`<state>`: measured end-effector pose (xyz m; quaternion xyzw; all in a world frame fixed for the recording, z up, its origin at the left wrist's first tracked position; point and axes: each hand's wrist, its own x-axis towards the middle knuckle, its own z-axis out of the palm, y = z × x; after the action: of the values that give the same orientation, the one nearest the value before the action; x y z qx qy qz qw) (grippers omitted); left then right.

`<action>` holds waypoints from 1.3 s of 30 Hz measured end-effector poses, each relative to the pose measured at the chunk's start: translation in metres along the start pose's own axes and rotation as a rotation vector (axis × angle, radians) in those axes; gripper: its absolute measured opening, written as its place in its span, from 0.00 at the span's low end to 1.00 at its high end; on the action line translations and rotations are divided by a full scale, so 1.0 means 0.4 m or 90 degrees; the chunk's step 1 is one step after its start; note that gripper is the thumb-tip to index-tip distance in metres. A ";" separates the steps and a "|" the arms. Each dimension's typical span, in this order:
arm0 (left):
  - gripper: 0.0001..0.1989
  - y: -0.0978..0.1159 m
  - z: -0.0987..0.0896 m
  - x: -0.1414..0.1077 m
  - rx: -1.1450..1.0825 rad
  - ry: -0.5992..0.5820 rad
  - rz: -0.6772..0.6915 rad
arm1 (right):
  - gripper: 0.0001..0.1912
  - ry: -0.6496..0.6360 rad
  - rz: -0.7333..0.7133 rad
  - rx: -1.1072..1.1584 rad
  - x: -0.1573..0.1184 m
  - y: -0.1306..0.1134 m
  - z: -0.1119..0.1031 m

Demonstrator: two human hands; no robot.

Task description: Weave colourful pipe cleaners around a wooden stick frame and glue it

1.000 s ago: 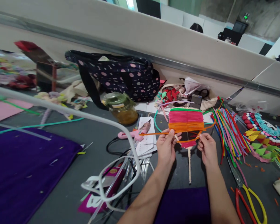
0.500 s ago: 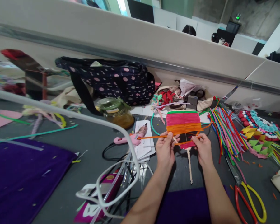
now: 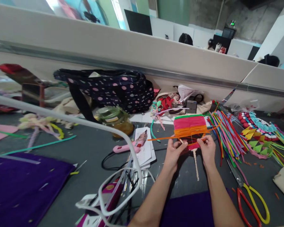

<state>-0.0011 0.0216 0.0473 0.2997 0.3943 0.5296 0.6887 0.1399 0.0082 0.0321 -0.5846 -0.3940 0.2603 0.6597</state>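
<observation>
Between my hands is a fan-shaped piece point(image 3: 190, 124) wound in green, pink and orange bands, with a pale wrapped handle point(image 3: 196, 164) pointing down. An opening shows in its lower part, above a pink strip. My left hand point(image 3: 176, 151) grips the piece's left lower edge between thumb and fingers. At the lower right, my right hand point(image 3: 206, 147) pinches the orange pipe cleaner lying across the opening. Another orange pipe cleaner point(image 3: 158, 138) sticks out far to the left.
A pink glue gun point(image 3: 125, 147) rests on papers to the left, near a white cable point(image 3: 101, 195). Scissors point(image 3: 242, 186) and a pile of coloured pipe cleaners point(image 3: 227, 135) lie right. Behind stand a glass jar point(image 3: 115, 121) and a dotted bag point(image 3: 113, 91).
My hands and the piece have shifted slightly right in view. My left thumb has moved down and right, towards the opening. The camera view has tilted a little upward.
</observation>
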 end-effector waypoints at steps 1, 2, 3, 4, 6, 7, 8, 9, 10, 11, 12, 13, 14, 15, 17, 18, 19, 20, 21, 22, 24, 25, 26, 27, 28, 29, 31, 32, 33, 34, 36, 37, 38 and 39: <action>0.35 -0.001 0.003 -0.002 0.011 0.002 0.005 | 0.11 0.002 -0.007 -0.002 0.000 -0.002 -0.001; 0.36 -0.003 0.005 -0.003 0.018 0.007 0.015 | 0.11 0.004 -0.013 -0.005 -0.001 -0.005 -0.001; 0.36 -0.004 0.006 -0.004 0.020 0.013 0.026 | 0.11 0.004 -0.016 -0.006 -0.002 -0.009 0.000; 0.36 -0.005 0.007 -0.003 0.020 0.018 0.038 | 0.11 0.004 -0.017 -0.006 -0.004 -0.014 0.001; 0.36 -0.005 0.006 -0.002 0.015 0.030 0.060 | 0.12 0.001 -0.012 0.008 -0.007 -0.026 0.005; 0.35 -0.005 0.005 -0.001 0.012 0.037 0.068 | 0.12 0.002 -0.008 0.021 -0.009 -0.032 0.007; 0.35 -0.004 0.005 0.000 0.009 0.043 0.074 | 0.13 0.003 -0.002 0.036 -0.011 -0.038 0.008; 0.34 -0.002 0.005 0.001 0.006 0.047 0.078 | 0.13 0.004 0.005 0.052 -0.013 -0.043 0.010; 0.34 -0.001 0.005 0.001 0.003 0.050 0.083 | 0.13 0.005 0.011 0.068 -0.015 -0.048 0.010; 0.34 0.000 0.005 0.001 0.000 0.051 0.087 | 0.13 0.003 0.018 0.081 -0.017 -0.051 0.010; 0.34 0.002 0.006 0.000 -0.004 0.052 0.091 | 0.13 0.000 0.024 0.092 -0.018 -0.054 0.010; 0.34 0.003 0.007 -0.001 -0.008 0.050 0.095 | 0.13 -0.003 0.029 0.102 -0.019 -0.056 0.009; 0.34 0.004 0.008 -0.002 -0.012 0.047 0.096 | 0.13 -0.006 0.033 0.109 -0.021 -0.057 0.008; 0.34 0.005 0.008 -0.002 -0.016 0.045 0.096 | 0.13 -0.007 0.035 0.115 -0.021 -0.057 0.008; 0.34 0.006 0.008 -0.003 -0.022 0.040 0.092 | 0.13 -0.006 0.042 0.125 -0.023 -0.056 0.008; 0.34 0.007 0.008 -0.003 -0.023 0.037 0.090 | 0.14 -0.003 0.046 0.129 -0.023 -0.055 0.008; 0.34 0.007 0.007 -0.003 -0.024 0.034 0.089 | 0.14 -0.002 0.051 0.132 -0.023 -0.054 0.009; 0.34 0.007 0.005 -0.003 -0.025 0.034 0.090 | 0.14 -0.002 0.056 0.136 -0.024 -0.053 0.010; 0.34 0.007 0.004 -0.002 -0.025 0.034 0.092 | 0.14 -0.002 0.061 0.143 -0.024 -0.052 0.012; 0.33 0.006 0.002 -0.002 -0.025 0.035 0.095 | 0.14 -0.004 0.067 0.155 -0.024 -0.051 0.013; 0.32 0.006 0.001 -0.001 -0.023 0.037 0.099 | 0.13 -0.010 0.084 0.190 -0.023 -0.049 0.014; 0.31 0.006 0.000 -0.002 -0.022 0.037 0.100 | 0.13 -0.013 0.097 0.210 -0.022 -0.048 0.015; 0.31 0.006 0.000 -0.002 -0.021 0.038 0.101 | 0.13 -0.014 0.111 0.227 -0.021 -0.047 0.015; 0.31 0.006 0.000 -0.002 -0.020 0.038 0.101 | 0.13 -0.017 0.126 0.241 -0.020 -0.046 0.015; 0.30 0.006 0.001 -0.003 -0.020 0.041 0.101 | 0.13 -0.018 0.141 0.252 -0.019 -0.046 0.015; 0.30 0.006 0.002 -0.003 -0.019 0.045 0.103 | 0.12 -0.017 0.158 0.263 -0.017 -0.045 0.015; 0.31 0.006 0.002 -0.003 -0.014 0.056 0.109 | 0.13 -0.017 0.192 0.275 -0.016 -0.043 0.015; 0.31 0.006 0.003 -0.003 -0.011 0.062 0.114 | 0.13 -0.016 0.209 0.272 -0.015 -0.042 0.015; 0.32 0.006 0.003 -0.003 -0.008 0.066 0.120 | 0.13 -0.015 0.225 0.265 -0.014 -0.040 0.015; 0.32 0.006 0.003 -0.003 -0.004 0.068 0.126 | 0.13 -0.014 0.239 0.253 -0.014 -0.037 0.015; 0.32 0.006 0.003 -0.002 0.001 0.068 0.138 | 0.12 -0.009 0.256 0.230 -0.013 -0.030 0.014; 0.32 0.005 0.003 -0.002 0.003 0.068 0.141 | 0.12 -0.004 0.258 0.221 -0.013 -0.027 0.014; 0.31 0.005 0.003 -0.002 0.005 0.069 0.142 | 0.12 0.001 0.255 0.214 -0.013 -0.024 0.014; 0.31 0.005 0.003 -0.002 0.006 0.071 0.142 | 0.12 0.008 0.248 0.209 -0.013 -0.022 0.015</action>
<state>-0.0012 0.0212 0.0497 0.3148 0.3985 0.6170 0.6011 0.1310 0.0057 0.0394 -0.5361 -0.2221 0.4394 0.6858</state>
